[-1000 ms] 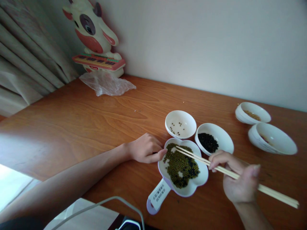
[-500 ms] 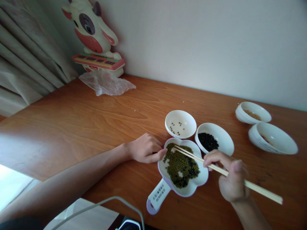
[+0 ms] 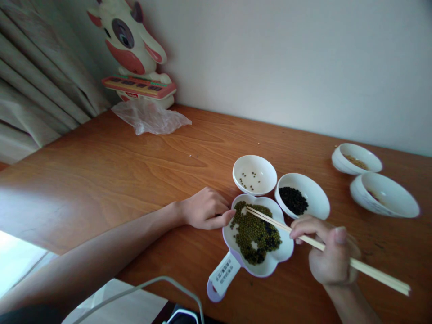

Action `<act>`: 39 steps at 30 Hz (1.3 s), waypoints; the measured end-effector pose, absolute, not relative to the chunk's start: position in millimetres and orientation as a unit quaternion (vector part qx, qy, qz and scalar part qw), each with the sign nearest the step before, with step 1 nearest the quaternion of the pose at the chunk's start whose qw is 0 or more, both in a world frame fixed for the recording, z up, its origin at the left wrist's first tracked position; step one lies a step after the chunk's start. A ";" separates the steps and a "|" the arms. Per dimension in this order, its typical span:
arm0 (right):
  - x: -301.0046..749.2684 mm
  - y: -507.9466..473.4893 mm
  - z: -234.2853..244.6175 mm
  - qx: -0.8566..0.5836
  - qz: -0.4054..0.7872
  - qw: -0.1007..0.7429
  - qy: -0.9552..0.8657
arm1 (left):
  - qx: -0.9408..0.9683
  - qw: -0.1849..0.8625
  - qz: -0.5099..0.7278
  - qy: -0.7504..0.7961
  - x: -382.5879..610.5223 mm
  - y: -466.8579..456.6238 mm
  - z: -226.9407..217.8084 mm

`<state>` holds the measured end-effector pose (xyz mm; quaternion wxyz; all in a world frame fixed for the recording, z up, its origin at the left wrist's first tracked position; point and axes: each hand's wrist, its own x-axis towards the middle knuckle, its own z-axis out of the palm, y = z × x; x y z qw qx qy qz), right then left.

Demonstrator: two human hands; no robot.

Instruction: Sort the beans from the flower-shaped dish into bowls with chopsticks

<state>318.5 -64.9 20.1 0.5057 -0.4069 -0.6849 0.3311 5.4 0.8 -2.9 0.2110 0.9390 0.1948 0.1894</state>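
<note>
Obliquely, the chopsticks [image 3: 312, 242] point forward-left over the dish [image 3: 285, 249], the right grip [image 3: 332, 256] closed around them.

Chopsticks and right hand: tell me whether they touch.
Touching. The head view shows the chopsticks running through the grip of the right hand, coming out on both sides.

Soft, rather dim light fills the scene, seemingly from the left, where pale glare washes over the table [image 3: 135, 166] and the lower-left corner burns nearly white. The wall [image 3: 286, 67] greys toward a darkened upper-right corner. The right hand [image 3: 329, 254] is smeared and ghosted; the far-right bowls [image 3: 396, 193] look stretched and soft.
</note>
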 end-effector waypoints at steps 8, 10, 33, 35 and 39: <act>318.6 -64.0 31.1 -0.407 0.328 0.540 -0.660 | 0.942 0.204 0.180 0.197 5.6 1.0 -3.2; 317.9 -60.9 35.1 -0.416 0.353 0.526 -0.653 | 0.942 0.204 0.179 0.197 5.6 0.9 -3.5; 322.2 -63.6 23.6 -0.443 0.381 0.441 -0.681 | 0.942 0.203 0.182 0.195 5.8 1.0 -2.1; 323.6 -64.7 23.5 -0.448 0.380 0.431 -0.685 | 0.942 0.204 0.185 0.194 5.7 1.0 -2.3; 325.9 -64.6 20.9 -0.460 0.368 0.434 -0.682 | 0.938 0.209 0.193 0.196 5.6 0.6 -2.6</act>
